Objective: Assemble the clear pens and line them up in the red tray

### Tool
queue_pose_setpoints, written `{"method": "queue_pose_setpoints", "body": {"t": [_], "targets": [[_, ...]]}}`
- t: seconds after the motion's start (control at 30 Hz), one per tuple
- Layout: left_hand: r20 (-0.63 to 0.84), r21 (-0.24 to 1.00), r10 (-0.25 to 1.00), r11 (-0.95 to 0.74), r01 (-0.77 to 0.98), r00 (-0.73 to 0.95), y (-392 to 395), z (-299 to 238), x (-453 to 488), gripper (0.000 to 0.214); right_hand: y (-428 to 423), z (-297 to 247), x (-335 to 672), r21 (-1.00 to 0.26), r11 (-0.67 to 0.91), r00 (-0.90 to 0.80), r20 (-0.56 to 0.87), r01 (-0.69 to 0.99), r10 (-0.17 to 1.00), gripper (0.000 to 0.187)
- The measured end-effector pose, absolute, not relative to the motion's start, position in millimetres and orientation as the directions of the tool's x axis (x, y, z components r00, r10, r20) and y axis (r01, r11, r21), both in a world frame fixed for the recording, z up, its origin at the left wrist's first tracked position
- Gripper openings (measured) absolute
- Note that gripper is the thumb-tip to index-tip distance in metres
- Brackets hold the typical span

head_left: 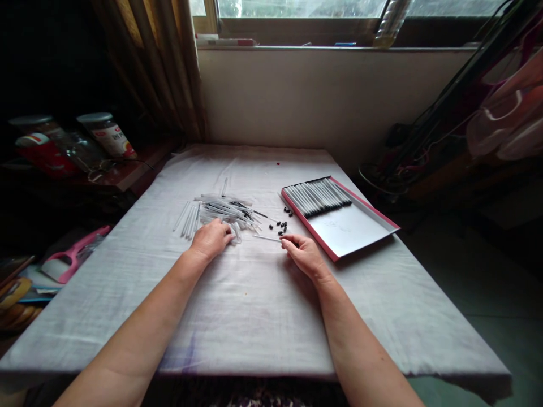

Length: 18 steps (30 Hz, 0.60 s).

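My right hand [303,253] pinches one end of a thin, pale pen refill [266,237] just above the cloth, its other end pointing left. My left hand [212,238] lies at the near edge of a heap of clear pen barrels [224,209], with its fingers curled together. What those fingers hold, if anything, is hidden. Short clear caps [237,233] lie right beside its fingertips. Between the heap and the box lid, several small black plugs [280,227] are scattered. A shallow red-edged box lid [356,232] stands on the right, bearing a row of pens with black ends [318,196].
A white cloth [254,322] covers the table. On the left are jars [111,135] on a side shelf and pink-handled scissors [76,254] below. A wall and window [297,8] rise behind; a tiny red piece [278,164] lies towards the back.
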<state>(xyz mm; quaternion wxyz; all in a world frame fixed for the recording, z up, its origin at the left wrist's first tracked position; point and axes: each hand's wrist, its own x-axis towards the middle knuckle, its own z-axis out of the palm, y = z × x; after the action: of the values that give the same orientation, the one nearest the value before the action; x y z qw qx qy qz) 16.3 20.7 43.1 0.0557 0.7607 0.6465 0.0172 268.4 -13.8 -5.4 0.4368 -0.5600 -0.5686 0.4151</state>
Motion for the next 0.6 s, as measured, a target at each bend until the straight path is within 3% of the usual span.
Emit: {"method": "queue_pose_setpoints", "body": {"t": [0.1, 0.17, 0.23, 0.3, 0.37, 0.43, 0.6], "targets": [[0.037, 0.209, 0.986, -0.168, 0.963, 0.164, 17.6, 45.3, 17.6, 0.016, -14.8, -3.5, 265.4, -0.972, 0.008, 0.023, 0.014, 0.236, 1.0, 0.04], [0.099, 0.418, 0.988, -0.149, 0.896, 0.119, 12.2, 41.4, 20.1, 0.013, -15.7, -0.2, 263.8, -0.98, -0.009, 0.029, -0.003, 0.2, 1.0, 0.04], [0.084, 0.72, 0.995, -0.1, 0.687, 0.057, 5.5, 34.6, 24.9, 0.016, -16.5, 3.6, 262.6, -0.988, -0.021, 0.034, -0.016, 0.153, 0.999, 0.039], [-0.02, 0.95, 1.0, 0.027, 0.31, -0.023, -1.1, 27.2, 31.4, 0.028, -17.2, 7.1, 261.7, -0.995, -0.028, 0.032, -0.025, 0.1, 0.999, 0.038], [-0.108, 0.994, 0.994, 0.107, -0.005, -0.03, -5.8, 21.4, 37.8, 0.037, -17.9, 9.7, 261.0, -0.998, -0.034, 0.025, -0.032, 0.054, 0.999, 0.037], [-0.174, 0.964, 0.984, 0.164, -0.211, -0.029, -8.2, 18.3, 42.3, 0.038, -18.5, 11.3, 260.4, -0.999, -0.041, 0.015, -0.04, 0.018, 0.999, 0.036], [-0.239, 0.893, 0.971, 0.216, -0.394, -0.008, -8.9, 15.9, 45.4, 0.033, -19.7, 11.2, 259.5, -0.999, -0.052, -0.023, -0.052, -0.013, 0.998, 0.035]]}}
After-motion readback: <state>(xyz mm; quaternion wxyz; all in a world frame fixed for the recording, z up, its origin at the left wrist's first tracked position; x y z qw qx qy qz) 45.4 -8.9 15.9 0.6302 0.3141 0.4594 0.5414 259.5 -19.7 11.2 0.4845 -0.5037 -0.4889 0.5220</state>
